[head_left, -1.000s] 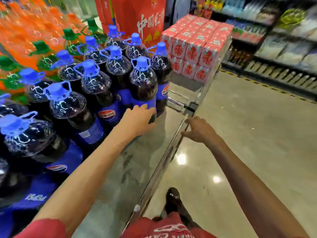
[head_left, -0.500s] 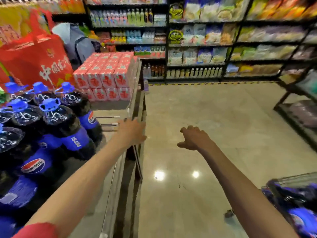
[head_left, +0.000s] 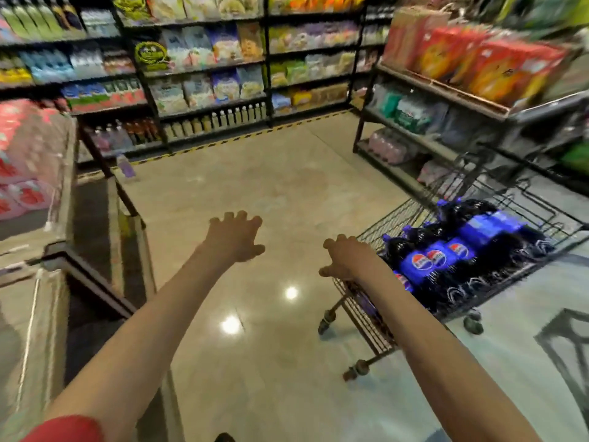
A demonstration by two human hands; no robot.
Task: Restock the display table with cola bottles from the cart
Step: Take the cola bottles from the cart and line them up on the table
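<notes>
At the bottom left there is one red short sleeve (head_left: pixel 63 429), and two bare forearms reach forward from it.

The left hand (head_left: pixel 236 237) is released, its fingers are spread and it grasps nothing above the shiny beige floor (head_left: pixel 255 186). The right hand (head_left: pixel 345 258) has loosely bent fingers and also grasps nothing. It is just over the near corner of the one black wire cart (head_left: pixel 366 320); whether it touches the rim, I cannot tell.

The dark cola bottles with blue labels (head_left: pixel 427 260) lie on their sides in the cart, close together. I count four round logos, but the blur hides the exact number of bottles. Three small cart wheels (head_left: pixel 326 323) are visible.

At the left edge is the grey metal-edged display table (head_left: pixel 28 330), and further back on it is a stack of red and pink packs (head_left: pixel 19 161).

Half a second ago, upright cola bottles on the table filled the left side and the left hand was at the table corner. Now those bottles are out of view, the hand is away from the table, and the cart, then only a corner, is wholly visible.

Between the table edge and the cart the floor is free, with two bright light spots (head_left: pixel 291 293). It stays open up to the yellow-black striped line (head_left: pixel 255 132). Behind the line stands the long back shelving (head_left: pixel 204 68), and one more dark shelf rack (head_left: pixel 446 100) closes the right side.
</notes>
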